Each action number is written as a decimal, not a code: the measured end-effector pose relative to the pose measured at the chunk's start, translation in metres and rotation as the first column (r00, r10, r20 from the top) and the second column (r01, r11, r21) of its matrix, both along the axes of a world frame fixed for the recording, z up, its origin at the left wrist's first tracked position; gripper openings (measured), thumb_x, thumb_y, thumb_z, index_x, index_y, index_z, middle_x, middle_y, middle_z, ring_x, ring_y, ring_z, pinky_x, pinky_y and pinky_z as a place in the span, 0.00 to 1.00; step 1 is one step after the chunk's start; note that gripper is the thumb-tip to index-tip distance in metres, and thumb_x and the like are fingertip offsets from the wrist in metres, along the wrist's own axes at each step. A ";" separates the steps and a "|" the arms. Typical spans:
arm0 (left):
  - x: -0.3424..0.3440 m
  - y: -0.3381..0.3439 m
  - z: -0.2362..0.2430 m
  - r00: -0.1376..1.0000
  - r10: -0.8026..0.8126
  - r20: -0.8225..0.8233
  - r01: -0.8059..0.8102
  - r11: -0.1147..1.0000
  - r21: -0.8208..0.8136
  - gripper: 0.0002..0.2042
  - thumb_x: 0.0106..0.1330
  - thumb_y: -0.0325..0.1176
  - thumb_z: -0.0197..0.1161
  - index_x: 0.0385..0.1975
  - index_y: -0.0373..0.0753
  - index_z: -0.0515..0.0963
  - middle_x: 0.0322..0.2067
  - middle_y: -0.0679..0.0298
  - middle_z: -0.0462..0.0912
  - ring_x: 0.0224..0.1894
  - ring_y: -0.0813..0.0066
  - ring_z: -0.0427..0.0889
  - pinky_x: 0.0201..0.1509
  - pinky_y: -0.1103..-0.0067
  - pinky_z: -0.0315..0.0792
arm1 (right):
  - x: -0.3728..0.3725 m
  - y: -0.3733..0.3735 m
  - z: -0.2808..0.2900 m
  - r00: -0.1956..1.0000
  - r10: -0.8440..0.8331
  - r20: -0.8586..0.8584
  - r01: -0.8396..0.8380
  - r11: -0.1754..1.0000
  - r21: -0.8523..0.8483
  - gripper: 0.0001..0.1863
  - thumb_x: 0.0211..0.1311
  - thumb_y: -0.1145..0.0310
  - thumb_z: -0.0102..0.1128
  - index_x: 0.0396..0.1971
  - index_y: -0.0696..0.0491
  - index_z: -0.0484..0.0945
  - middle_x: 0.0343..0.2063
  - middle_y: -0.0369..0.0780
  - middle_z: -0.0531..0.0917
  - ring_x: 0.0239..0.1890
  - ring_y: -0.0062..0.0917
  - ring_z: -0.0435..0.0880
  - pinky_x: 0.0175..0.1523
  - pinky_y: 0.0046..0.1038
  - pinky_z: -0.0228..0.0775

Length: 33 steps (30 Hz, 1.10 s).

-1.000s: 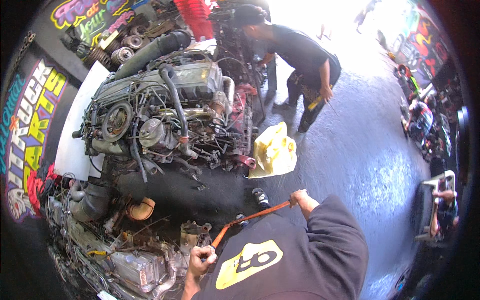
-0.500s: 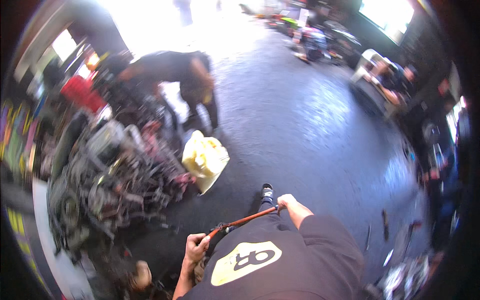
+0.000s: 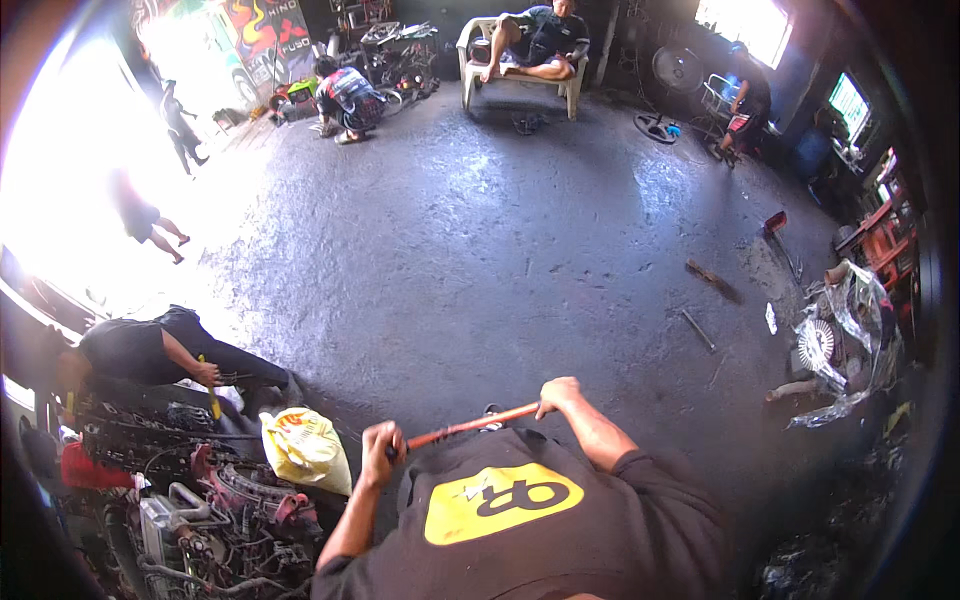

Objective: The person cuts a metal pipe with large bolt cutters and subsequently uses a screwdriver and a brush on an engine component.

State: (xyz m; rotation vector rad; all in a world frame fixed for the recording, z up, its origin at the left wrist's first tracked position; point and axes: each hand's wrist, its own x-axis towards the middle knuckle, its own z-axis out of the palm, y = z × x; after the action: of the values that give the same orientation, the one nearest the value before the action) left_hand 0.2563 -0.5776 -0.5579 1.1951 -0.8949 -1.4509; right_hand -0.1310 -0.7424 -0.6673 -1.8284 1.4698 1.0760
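Nearest, at the bottom of the frame, is the wearer's dark shirt [image 3: 620, 555] with its yellow patch [image 3: 505, 505]. Just above it, at lower centre, an orange bar [image 3: 470, 427] slants up to the right between both hands. The left hand [image 3: 380, 453] is clenched around the bar's dark lower end, fingers curled in. The right hand [image 3: 557, 395] is closed over the upper end, the exact finger wrap too small to tell.

At lower left, engine parts [image 3: 225, 530] lie near a yellow sack [image 3: 303, 447]; beyond, a bending co-worker [image 3: 135, 350] grips a yellow-handled tool [image 3: 211, 390]. At right, a metal rod [image 3: 698, 330] lies on the dark floor [image 3: 450, 270]. Farthest, at top centre, a person [image 3: 548, 35] sits on a pale chair [image 3: 467, 75].
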 end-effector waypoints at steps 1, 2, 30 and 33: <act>-0.019 -0.031 0.020 0.997 -0.074 0.007 0.074 0.997 0.012 0.23 0.77 0.48 0.53 0.19 0.41 0.70 0.15 0.68 0.70 0.17 0.81 0.67 0.23 0.81 0.60 | -0.027 -0.004 0.017 0.999 -0.038 0.029 0.040 0.995 -0.089 0.36 0.42 0.32 0.77 0.40 0.48 0.91 0.41 0.40 0.91 0.47 0.35 0.90 0.52 0.39 0.81; -0.039 -0.061 0.046 0.990 -0.137 0.023 0.137 0.991 0.013 0.23 0.77 0.49 0.53 0.19 0.41 0.70 0.16 0.69 0.70 0.18 0.81 0.68 0.25 0.81 0.60 | -0.056 -0.013 0.048 0.995 -0.061 0.072 0.074 0.980 -0.187 0.35 0.41 0.31 0.77 0.35 0.49 0.91 0.38 0.40 0.91 0.44 0.35 0.91 0.48 0.38 0.82; -0.823 -0.579 -0.172 -0.490 -0.870 0.054 0.771 -0.404 0.491 0.08 0.65 0.37 0.64 0.26 0.43 0.79 0.18 0.64 0.74 0.20 0.70 0.75 0.25 0.70 0.72 | -0.571 -0.025 0.029 -0.041 -0.992 -0.119 0.848 0.028 -0.529 0.35 0.37 0.45 0.87 0.38 0.60 0.88 0.41 0.52 0.89 0.46 0.47 0.89 0.51 0.43 0.80; -0.877 -0.619 -0.182 -0.563 -0.822 0.090 0.714 -0.428 0.554 0.07 0.63 0.37 0.65 0.26 0.43 0.80 0.18 0.63 0.75 0.20 0.69 0.76 0.23 0.68 0.71 | -0.607 -0.062 0.024 -0.154 -0.983 -0.098 0.845 -0.079 -0.529 0.35 0.38 0.44 0.87 0.38 0.59 0.89 0.41 0.52 0.90 0.46 0.46 0.90 0.51 0.43 0.80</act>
State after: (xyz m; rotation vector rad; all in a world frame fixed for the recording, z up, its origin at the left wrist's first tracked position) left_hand -0.6210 -1.1970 -0.7401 0.5803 -2.9604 -2.6547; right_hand -0.7384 -0.8045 -0.6428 0.0517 2.6395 0.3834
